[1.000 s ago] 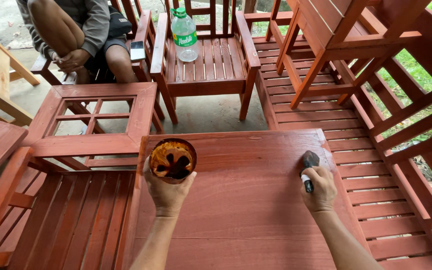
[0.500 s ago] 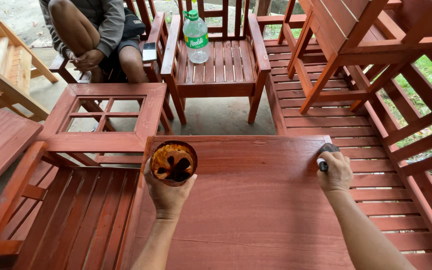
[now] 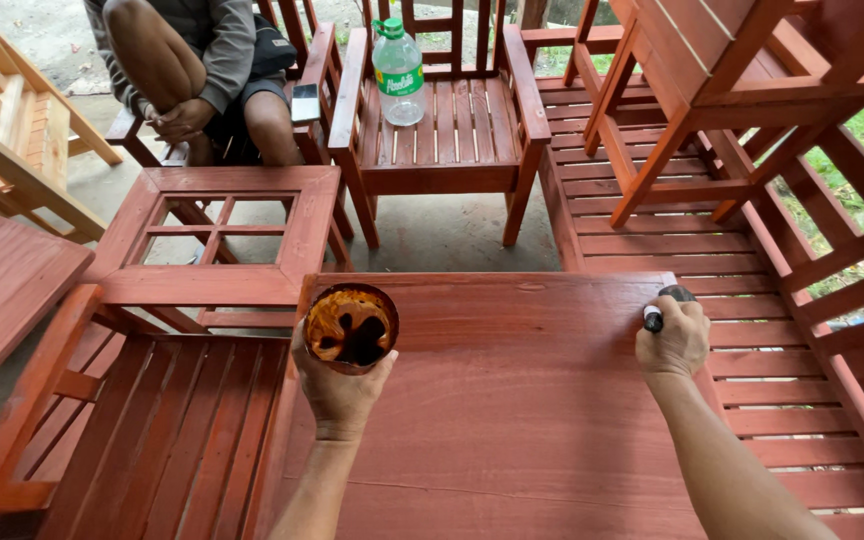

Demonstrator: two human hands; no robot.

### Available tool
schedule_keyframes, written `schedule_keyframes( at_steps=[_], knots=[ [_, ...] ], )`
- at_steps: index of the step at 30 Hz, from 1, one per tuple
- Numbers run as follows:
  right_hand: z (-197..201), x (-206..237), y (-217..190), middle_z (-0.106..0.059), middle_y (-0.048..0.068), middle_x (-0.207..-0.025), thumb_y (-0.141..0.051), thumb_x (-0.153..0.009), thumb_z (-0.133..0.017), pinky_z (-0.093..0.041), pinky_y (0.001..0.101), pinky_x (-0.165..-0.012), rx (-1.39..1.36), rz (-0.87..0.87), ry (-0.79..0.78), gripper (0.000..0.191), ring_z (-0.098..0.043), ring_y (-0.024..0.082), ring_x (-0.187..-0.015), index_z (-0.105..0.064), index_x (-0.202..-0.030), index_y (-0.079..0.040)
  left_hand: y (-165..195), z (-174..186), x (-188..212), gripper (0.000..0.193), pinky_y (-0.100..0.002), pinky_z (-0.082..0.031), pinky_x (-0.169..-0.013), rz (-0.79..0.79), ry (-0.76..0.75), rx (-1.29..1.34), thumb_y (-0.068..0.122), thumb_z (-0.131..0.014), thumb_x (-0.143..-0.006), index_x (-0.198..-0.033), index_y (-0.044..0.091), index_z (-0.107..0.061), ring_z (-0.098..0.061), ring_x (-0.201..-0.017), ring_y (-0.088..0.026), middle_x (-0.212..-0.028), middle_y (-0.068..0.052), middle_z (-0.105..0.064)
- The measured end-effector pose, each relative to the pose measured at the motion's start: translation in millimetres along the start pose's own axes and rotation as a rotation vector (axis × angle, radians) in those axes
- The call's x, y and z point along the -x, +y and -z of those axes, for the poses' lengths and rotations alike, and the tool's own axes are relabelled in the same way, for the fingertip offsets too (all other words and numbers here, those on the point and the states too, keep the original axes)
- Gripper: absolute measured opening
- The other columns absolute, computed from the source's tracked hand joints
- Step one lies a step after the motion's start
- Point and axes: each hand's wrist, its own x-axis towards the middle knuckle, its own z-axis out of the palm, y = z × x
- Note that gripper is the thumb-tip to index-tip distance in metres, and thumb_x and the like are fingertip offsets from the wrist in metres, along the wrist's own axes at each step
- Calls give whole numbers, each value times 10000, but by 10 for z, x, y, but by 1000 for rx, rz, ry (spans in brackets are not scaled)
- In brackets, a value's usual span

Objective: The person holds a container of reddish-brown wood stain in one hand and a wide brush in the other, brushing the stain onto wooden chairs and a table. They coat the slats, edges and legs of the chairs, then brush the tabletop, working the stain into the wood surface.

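Across the foreground lies a broad red-stained wooden panel (image 3: 512,400), flat and smooth. Over its left edge the left hand (image 3: 340,392) cups a small round container (image 3: 351,326) of dark stain from beneath, fingers curled snugly around its base. At the panel's far right corner the right hand (image 3: 674,340) is closed in a fist around a brush (image 3: 660,306), whose dark head rests at the panel's edge.

Between my left hand (image 3: 340,392) with its stain cup (image 3: 351,326) and my right hand (image 3: 674,340), I see the red tabletop (image 3: 512,400) open (slatted benches (image 3: 152,430) crowding both sides).
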Motion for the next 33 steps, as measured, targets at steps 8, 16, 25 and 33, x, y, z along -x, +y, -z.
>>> schedule_keyframes(
  at_steps=[8,16,25,33],
  knots=[
    [-6,338,-1333,-609,86,-986,25,-683,-694,-509,470,-801,-342,288,-94,317,-598,353,-962,-653,-904,-199,-168,198,21,1148,-458,-493,-1066,46,28,-60,274,-994,-581,-1440,7,-280,-521,-1264,-342,-1355,-189,-445],
    [8,1116,-3016,-620,42,-1018,12,-615,-712,-538,450,-798,-556,411,-303,367,-600,327,-999,-653,-896,-216,-494,666,51,1134,-453,-522,-1055,128,153,-60,262,-980,-581,-1459,-5,-314,-572,-1258,-360,-1372,-219,-502],
    [-132,1545,-3943,-668,76,-949,29,-748,-769,-543,376,-816,-1158,355,-498,236,-674,282,-900,-676,-913,-114,-793,1049,102,1113,-464,-536,-1029,183,167,-185,289,-984,-572,-1426,-20,-341,-584,-1246,-369,-1359,-224,-512],
    [-244,923,-2776,-687,89,-909,77,-735,-693,-541,323,-851,-993,249,-205,207,-694,238,-896,-685,-869,-79,-640,771,64,1131,-458,-542,-1005,156,149,-155,305,-977,-577,-1435,-27,-319,-598,-1221,-375,-1348,-233,-531]
  ],
)
